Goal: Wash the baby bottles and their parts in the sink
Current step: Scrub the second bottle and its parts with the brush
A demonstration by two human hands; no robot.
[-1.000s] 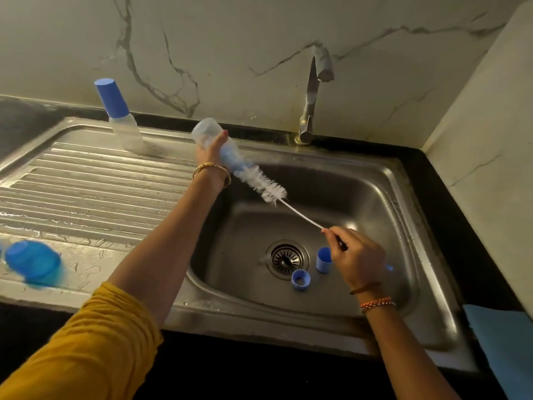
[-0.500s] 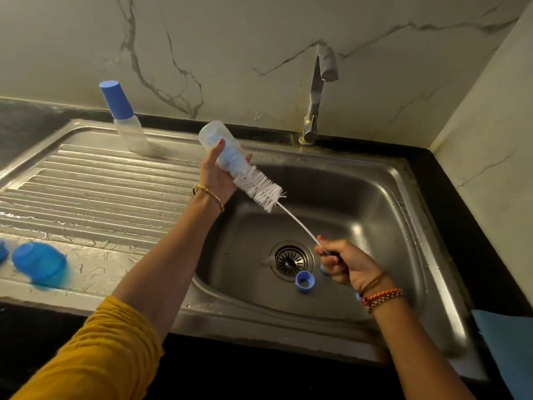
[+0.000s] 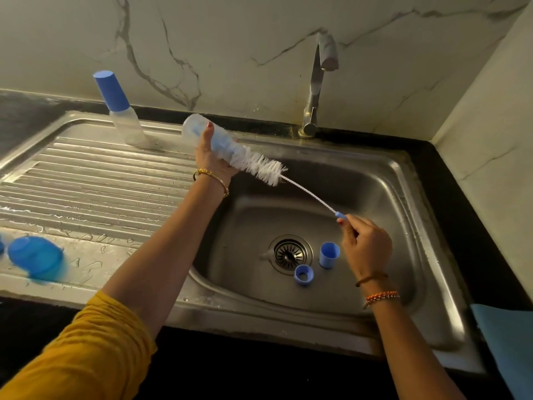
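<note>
Steel sink – basin: blue cap, ring; drainboard: capped bottle, blue lid.

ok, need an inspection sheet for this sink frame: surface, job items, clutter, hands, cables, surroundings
Surface: steel sink with a ribbed drainboard carrying water droplets.
Job's things: clear bottle held tilted over the basin, bottle brush partly inside it; capped bottle upright on the drainboard; blue cap and blue ring in the basin beside the drain.
Clutter: blurred blue container on the drainboard; blue cloth at right edge.
Hands: left hand grips the clear bottle; right hand pinches the brush handle.
Cables: nothing seen.
Surroundings: tap, no water seen running; marble wall.
</note>
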